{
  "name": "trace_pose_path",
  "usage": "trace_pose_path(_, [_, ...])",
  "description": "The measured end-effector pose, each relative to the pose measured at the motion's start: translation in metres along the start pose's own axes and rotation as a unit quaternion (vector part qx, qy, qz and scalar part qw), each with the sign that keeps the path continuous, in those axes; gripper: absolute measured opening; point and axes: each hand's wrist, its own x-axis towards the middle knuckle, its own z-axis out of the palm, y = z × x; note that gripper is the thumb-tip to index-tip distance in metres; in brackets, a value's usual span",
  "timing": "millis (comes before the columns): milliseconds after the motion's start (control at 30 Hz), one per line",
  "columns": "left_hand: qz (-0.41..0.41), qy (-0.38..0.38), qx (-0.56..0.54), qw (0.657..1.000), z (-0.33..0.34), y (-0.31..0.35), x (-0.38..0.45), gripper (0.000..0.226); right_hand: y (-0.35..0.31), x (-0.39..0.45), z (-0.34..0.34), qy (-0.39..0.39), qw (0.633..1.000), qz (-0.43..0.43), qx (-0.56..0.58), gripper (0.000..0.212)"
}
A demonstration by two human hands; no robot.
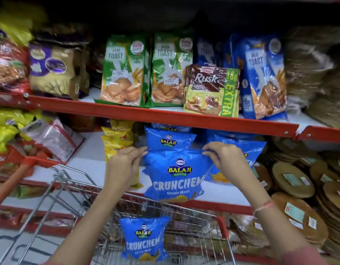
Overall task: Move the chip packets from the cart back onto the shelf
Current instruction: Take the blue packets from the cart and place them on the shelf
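Note:
A blue Balaji Crunchem chip packet (177,175) hangs upright in front of the middle shelf (92,159). My left hand (125,161) pinches its top left corner and my right hand (222,157) pinches its top right corner. Behind it on the shelf stand more blue packets of the same kind (170,139), with another to the right (247,148). One blue Crunchem packet (144,239) stands inside the wire cart (194,224) below my arms.
Yellow snack packets (115,140) sit left of the blue ones on the white shelf. Toast and rusk packs (211,90) fill the red-edged upper shelf (165,116). Stacks of round flatbreads (293,178) lie at the right. The cart's red handle (22,169) is at the left.

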Motion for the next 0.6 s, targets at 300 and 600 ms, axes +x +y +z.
trace_pose_path(300, [-0.019,-0.107,0.002,0.994,0.059,-0.02,0.011,0.024,0.03,0.006,0.046,-0.101,0.989,0.11,-0.016,0.012])
trace_pose_path(600, [-0.122,-0.089,-0.086,0.985,0.065,-0.049,-0.062,0.03,-0.014,-0.038,0.111,0.056,0.996,-0.059,-0.024,0.018])
